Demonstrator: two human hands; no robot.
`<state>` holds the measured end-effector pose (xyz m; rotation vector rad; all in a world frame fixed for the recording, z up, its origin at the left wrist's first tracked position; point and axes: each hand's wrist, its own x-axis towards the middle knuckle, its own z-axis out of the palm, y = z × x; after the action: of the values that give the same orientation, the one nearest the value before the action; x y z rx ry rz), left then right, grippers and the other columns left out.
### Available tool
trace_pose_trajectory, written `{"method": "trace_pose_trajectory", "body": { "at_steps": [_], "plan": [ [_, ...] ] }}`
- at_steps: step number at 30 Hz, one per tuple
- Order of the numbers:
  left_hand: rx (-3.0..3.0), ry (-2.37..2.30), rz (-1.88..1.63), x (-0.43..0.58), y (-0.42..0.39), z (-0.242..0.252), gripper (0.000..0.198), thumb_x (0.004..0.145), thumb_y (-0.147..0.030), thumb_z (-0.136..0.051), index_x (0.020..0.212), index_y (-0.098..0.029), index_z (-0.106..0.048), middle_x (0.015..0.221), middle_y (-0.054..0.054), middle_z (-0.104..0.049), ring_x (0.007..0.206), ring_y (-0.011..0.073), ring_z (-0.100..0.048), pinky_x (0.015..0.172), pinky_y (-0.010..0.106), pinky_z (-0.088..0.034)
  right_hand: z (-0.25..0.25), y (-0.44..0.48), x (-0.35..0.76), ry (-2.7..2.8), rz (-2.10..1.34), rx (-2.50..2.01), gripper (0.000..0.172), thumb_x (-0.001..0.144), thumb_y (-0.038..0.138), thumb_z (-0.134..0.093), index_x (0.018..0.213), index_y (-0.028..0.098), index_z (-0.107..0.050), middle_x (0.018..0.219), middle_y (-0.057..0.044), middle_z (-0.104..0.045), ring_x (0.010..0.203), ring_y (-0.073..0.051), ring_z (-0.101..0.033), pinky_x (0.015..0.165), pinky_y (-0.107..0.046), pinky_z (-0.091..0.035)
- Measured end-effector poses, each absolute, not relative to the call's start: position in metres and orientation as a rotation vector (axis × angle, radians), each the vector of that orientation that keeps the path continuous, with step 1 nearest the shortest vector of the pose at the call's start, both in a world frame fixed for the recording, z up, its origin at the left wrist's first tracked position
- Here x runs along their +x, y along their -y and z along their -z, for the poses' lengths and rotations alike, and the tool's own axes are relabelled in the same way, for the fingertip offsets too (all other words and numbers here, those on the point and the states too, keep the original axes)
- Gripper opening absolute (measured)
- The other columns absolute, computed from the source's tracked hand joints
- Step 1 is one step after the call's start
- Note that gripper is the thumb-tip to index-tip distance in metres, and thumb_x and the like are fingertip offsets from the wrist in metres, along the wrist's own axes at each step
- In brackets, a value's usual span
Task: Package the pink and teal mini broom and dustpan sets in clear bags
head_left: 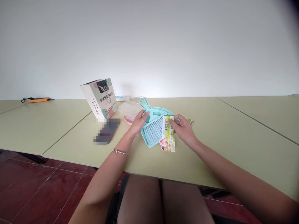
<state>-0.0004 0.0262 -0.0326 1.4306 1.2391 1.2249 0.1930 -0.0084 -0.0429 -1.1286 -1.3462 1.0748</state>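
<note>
My left hand (pixel 139 122) grips the left side of a mint-green dustpan and brush set (pixel 157 114), thumb on top. The brush's pale bristles (pixel 153 133) lie across the pan, and the looped handle points away from me. Between the thumb and fingers of my right hand (pixel 183 129) is a printed cardboard label (pixel 168 137), yellow-green and white with Chinese text, overlapping the right part of the bristles. Another piece of similar yellow-green card (pixel 190 121) shows behind my right hand; whether it joins the label is hidden.
A printed paper bag (pixel 102 99) stands at the back left. Near it are a clear plastic wrapper (pixel 128 109), a pink item (pixel 128 120) partly under it, and a blurred dark flat object (pixel 107 132). An orange item (pixel 39 100) with a black cord lies far left. White wall stands behind the table (pixel 245 133).
</note>
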Motion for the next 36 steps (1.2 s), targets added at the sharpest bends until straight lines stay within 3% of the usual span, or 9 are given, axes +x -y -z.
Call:
{"method": "trace_pose_trajectory", "body": {
  "at_steps": [5,11,17,23,26,31,36],
  "plan": [
    [1.412,-1.342,-1.311,0.003,-0.025,0.032,0.027,0.083,-0.046,-0.05,0.095,-0.022,-0.054,0.104,0.006,-0.062,0.105,0.0212,-0.048,0.087,0.033,-0.038,0.033,0.015,0.186,1.096,-1.313,-0.958,0.04,0.06,0.053,-0.073,0.07,0.026,-0.046,0.068,0.002,-0.067,0.06,-0.019,-0.064,0.049,-0.031,-0.049],
    [1.406,-1.311,-1.331,0.003,-0.027,0.035,0.024,0.083,-0.044,-0.047,0.09,-0.022,-0.051,0.091,0.004,-0.059,0.098,0.0184,-0.048,0.087,0.032,-0.037,0.02,0.021,0.186,1.051,-1.478,-0.949,0.04,0.056,0.044,-0.079,0.075,0.026,-0.049,0.058,0.006,-0.061,0.044,-0.012,-0.054,0.04,-0.026,-0.043],
    [1.424,-1.341,-1.333,0.005,-0.026,0.034,0.025,0.084,-0.044,-0.047,0.092,-0.021,-0.052,0.096,0.006,-0.061,0.105,0.0199,-0.046,0.09,0.032,-0.035,0.03,0.013,0.188,1.084,-1.518,-0.98,0.042,0.053,0.028,-0.079,0.085,0.025,-0.053,0.066,0.006,-0.063,0.058,-0.013,-0.061,0.055,-0.028,-0.049],
    [1.449,-1.373,-1.35,0.005,-0.026,0.035,0.026,0.084,-0.045,-0.046,0.093,-0.022,-0.053,0.097,0.004,-0.063,0.106,0.0182,-0.047,0.091,0.031,-0.036,0.03,0.01,0.191,1.337,-1.286,-1.047,0.029,0.058,0.038,-0.077,0.074,0.021,-0.06,0.078,0.0,-0.067,0.075,-0.015,-0.061,0.071,-0.032,-0.049],
    [1.453,-1.374,-1.353,0.004,-0.027,0.036,0.026,0.084,-0.046,-0.046,0.094,-0.023,-0.053,0.097,0.003,-0.063,0.105,0.0174,-0.048,0.091,0.03,-0.036,0.026,0.008,0.197,1.449,-1.169,-1.062,0.029,0.056,0.041,-0.079,0.065,0.02,-0.062,0.076,-0.001,-0.065,0.068,-0.013,-0.057,0.064,-0.029,-0.048],
    [1.443,-1.392,-1.361,0.005,-0.025,0.034,0.023,0.084,-0.043,-0.047,0.089,-0.022,-0.054,0.091,0.002,-0.064,0.103,0.0175,-0.05,0.092,0.031,-0.037,0.018,0.005,0.21,1.345,-1.398,-0.898,0.028,0.06,0.043,-0.077,0.066,0.02,-0.063,0.061,0.004,-0.06,0.045,-0.004,-0.041,0.047,-0.022,-0.041],
    [1.372,-1.331,-1.357,0.007,-0.025,0.034,0.024,0.083,-0.043,-0.051,0.092,-0.021,-0.055,0.092,0.002,-0.064,0.099,0.0162,-0.054,0.091,0.03,-0.04,0.027,-0.001,0.209,1.176,-1.301,-0.991,0.035,0.053,0.043,-0.081,0.067,0.019,-0.06,0.058,0.002,-0.062,0.048,-0.008,-0.054,0.045,-0.02,-0.045]
  ]
}}
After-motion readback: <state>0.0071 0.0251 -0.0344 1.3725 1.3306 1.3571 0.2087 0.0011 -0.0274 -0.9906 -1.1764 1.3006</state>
